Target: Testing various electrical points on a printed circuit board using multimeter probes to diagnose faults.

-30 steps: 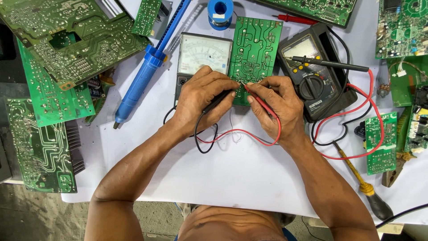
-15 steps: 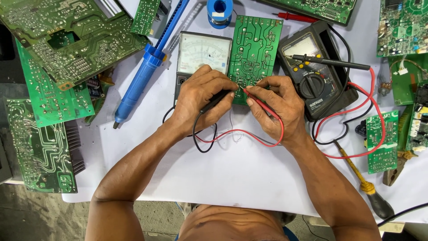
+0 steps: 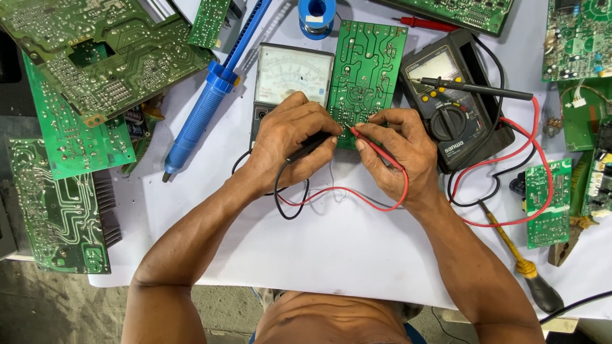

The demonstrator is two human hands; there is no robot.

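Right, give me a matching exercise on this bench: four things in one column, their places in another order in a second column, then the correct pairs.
Things:
1. black probe
2. red probe
3. blue desoldering pump
4. yellow-handled screwdriver

Places:
A. lying on the white table right of the right forearm
B. held in the right hand, tip on the green circuit board
C. lying left of the analog meter
D. held in the left hand, tip at the board's lower edge

Pairs: 1-D, 2-B, 3-C, 4-A
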